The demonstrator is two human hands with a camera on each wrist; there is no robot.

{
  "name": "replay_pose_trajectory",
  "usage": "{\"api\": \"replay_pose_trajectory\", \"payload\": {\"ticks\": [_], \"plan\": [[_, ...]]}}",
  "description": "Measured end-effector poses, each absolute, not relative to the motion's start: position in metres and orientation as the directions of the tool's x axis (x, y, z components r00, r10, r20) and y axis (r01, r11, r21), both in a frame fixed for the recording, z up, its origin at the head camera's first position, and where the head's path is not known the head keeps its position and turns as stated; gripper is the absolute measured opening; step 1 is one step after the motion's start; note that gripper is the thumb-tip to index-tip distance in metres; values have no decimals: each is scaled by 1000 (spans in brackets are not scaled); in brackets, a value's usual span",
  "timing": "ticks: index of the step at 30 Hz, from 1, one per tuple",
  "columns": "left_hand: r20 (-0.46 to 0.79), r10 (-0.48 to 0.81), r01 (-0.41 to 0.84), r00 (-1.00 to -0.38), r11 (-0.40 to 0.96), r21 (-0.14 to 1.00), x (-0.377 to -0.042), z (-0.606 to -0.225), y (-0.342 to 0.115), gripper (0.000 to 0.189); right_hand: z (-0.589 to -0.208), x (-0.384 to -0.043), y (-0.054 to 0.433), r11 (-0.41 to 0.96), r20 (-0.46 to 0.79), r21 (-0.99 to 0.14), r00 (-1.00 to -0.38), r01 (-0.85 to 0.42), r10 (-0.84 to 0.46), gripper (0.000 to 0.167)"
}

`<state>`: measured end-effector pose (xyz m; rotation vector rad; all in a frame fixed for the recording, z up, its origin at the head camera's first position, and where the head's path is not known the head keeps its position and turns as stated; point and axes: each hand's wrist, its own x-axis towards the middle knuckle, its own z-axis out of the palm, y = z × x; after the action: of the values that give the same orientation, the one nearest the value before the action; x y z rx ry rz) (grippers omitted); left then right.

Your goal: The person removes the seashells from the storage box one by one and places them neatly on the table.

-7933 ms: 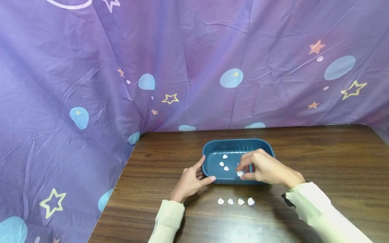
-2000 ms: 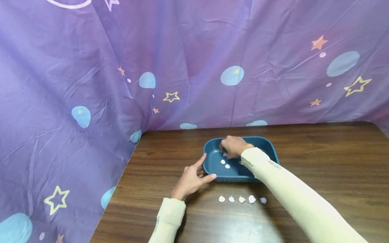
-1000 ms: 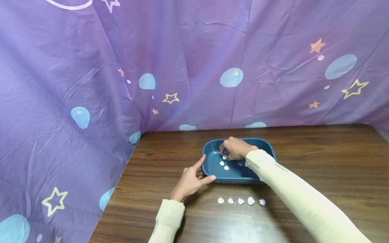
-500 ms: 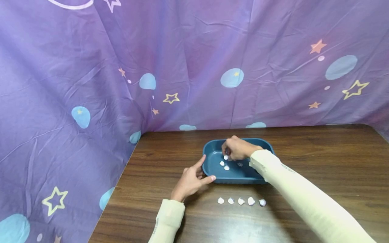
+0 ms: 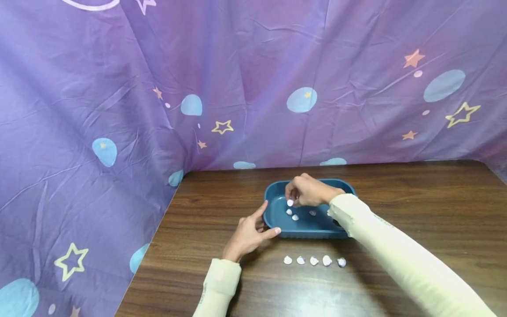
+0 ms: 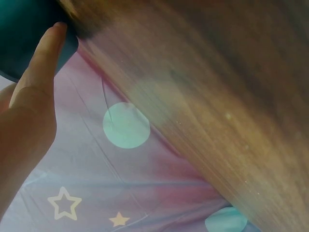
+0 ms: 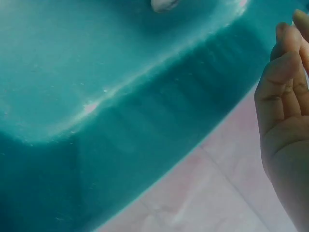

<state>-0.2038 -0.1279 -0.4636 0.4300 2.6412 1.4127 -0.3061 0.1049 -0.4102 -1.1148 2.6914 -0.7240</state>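
One purple cloth (image 5: 253, 66) – hung behind and along the left, printed with stars and pale blue blobs; one brown wood-grain table (image 5: 428, 220), a pale glare on its near part; two pale yellow-green sleeves (image 5: 404, 251), the right one reaching across the table from the lower right, dark lettering along it; one blue basin (image 5: 313, 234), oblong with rounded corners, standing on the table towards its far side.

Two bare hands: the right hand (image 5: 310, 191) over the basin, fingers bent, a small white piece (image 5: 290, 203) pinched at the fingertips above the basin's floor; the left hand (image 5: 247, 235) at the basin's near left corner, forefinger and thumb extended and spread, touching the rim, its other fingers partly hidden.

Small shell-like items, by lot: five white pieces in a row (image 5: 314, 260) on the table, in front of the basin, each apart from the next; three loose pieces (image 5: 295, 217) on the basin floor – two near each other below the right hand's fingertips, one farther right, greyer.
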Motion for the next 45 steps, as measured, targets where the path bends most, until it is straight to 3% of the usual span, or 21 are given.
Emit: {"api": "replay_pose_trajectory", "payload": {"ticks": [19,31,45], "plan": [[28,308,192,-951,517,834,-204,-463,-129,89,-391,-285,108,531,144,-481,-660,-698,-737,20],[32,300,190,-953,515,835,-204,-465,-128,90,-390,-255,116,466,210,-555,-658,-689,-724,21],[46,305,207,-951,520,829,-205,-465,-126,90,-402,-216,118,407,298,-553,-628,-727,-719,19]]}}
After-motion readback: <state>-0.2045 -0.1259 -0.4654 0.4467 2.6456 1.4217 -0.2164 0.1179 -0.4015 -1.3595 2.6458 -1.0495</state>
